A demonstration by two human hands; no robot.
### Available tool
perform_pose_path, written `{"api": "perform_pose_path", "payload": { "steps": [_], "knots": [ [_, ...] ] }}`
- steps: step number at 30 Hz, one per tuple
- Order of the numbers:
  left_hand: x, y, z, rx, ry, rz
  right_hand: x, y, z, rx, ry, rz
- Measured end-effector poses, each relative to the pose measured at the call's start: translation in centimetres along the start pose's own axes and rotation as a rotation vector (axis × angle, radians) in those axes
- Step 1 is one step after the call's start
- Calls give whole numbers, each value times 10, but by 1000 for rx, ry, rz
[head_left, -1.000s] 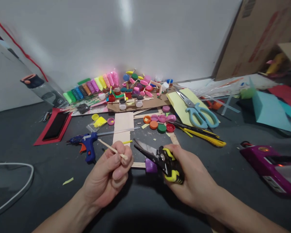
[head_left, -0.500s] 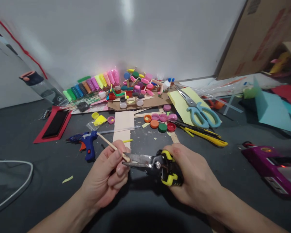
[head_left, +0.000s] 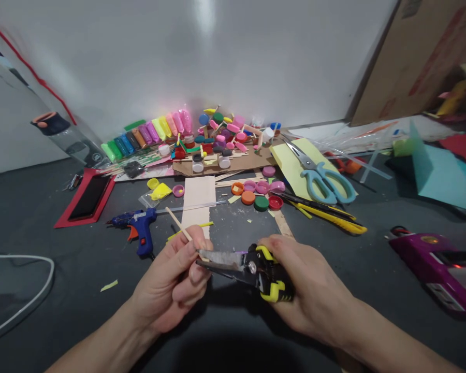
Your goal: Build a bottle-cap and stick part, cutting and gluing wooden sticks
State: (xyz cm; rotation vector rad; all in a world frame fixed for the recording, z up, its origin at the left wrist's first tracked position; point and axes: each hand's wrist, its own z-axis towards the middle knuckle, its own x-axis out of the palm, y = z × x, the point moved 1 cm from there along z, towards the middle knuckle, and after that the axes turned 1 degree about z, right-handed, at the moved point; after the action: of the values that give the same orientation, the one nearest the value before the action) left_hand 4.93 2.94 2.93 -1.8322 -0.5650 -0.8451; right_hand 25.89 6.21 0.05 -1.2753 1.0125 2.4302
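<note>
Between the thumb and fingers of my left hand point(head_left: 178, 274) is a thin wooden stick point(head_left: 177, 224), slanting up to the left. My right hand point(head_left: 310, 290) is wrapped round the black and yellow handles of a pair of snips point(head_left: 252, 267). Their metal blades point left and stand slightly apart, with the stick's lower end between them, close to my left fingertips. Just behind my left hand lies a pale wooden strip point(head_left: 198, 194) on the dark table.
A blue glue gun point(head_left: 142, 228) lies to the left, near a phone point(head_left: 89, 198). Ahead are coloured caps point(head_left: 261, 202), blue-handled scissors point(head_left: 322, 178) and a yellow utility knife point(head_left: 334, 217). A purple machine point(head_left: 435, 264) stands at right, a water bottle point(head_left: 68, 137) at far left.
The stick's upper end has swung to the right and stands steeper. The snips' blades have tilted slightly, and their tips remain at my left fingers.
</note>
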Motion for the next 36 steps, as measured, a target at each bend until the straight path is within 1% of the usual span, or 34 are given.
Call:
{"api": "perform_pose_path", "payload": {
  "steps": [3, 6, 14, 17, 19, 20, 24, 27, 29, 32, 36],
  "knots": [
    [0, 1, 0, -2, 23, -13, 0, 0, -1, -25, -31, -44],
    [0, 3, 0, -2, 6, -17, 0, 0, -1, -40, -54, -93],
    [1, 6, -1, -35, -149, -73, -1, -6, -3, -96, -153, -316],
    [0, 5, 0, -64, -193, -80, -1, -7, -5, -64, -155, -314],
    [-1, 4, 0, -68, -201, -49, -2, -7, -4, 18, -137, -264],
    [-2, 4, 1, -77, -221, -18, -2, -8, -2, 83, -114, -226],
    [-11, 3, 3, -96, -215, 106, -7, -15, 5, 273, -19, -317],
    [-17, 3, 3, -74, -270, 187, -14, -25, 9, 385, 49, -389],
    [-17, 3, 3, -52, -300, 208, -17, -30, 10, 419, 98, -412],
    [-13, 4, 3, -44, -329, 214, -21, -36, 10, 433, 169, -413],
    [-4, 7, 2, -29, -325, 200, -24, -38, 9, 420, 205, -393]
  ]
}}
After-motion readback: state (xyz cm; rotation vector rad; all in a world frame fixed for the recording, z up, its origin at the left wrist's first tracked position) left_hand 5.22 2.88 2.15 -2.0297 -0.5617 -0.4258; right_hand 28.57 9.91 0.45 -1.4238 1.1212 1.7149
